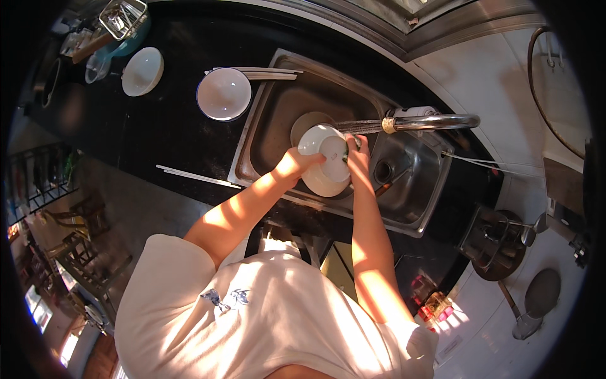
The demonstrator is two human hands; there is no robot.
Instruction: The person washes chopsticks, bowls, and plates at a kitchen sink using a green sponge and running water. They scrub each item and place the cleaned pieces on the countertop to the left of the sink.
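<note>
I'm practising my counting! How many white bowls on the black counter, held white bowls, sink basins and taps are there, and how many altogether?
White bowls on the counter: 2
Held white bowl: 1
Sink basins: 2
Tap: 1
Total: 6

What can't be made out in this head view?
All in the head view:
- Green item: mostly covered by the right hand, so its shape is unclear.
- Left hand: fingers hidden behind the held bowl.
- Lower bowl: partly hidden by the held bowl.
- White sticks in the back: partly hidden by the blue-rimmed bowl.
- Mark on the held bowl: too small to read.
</note>
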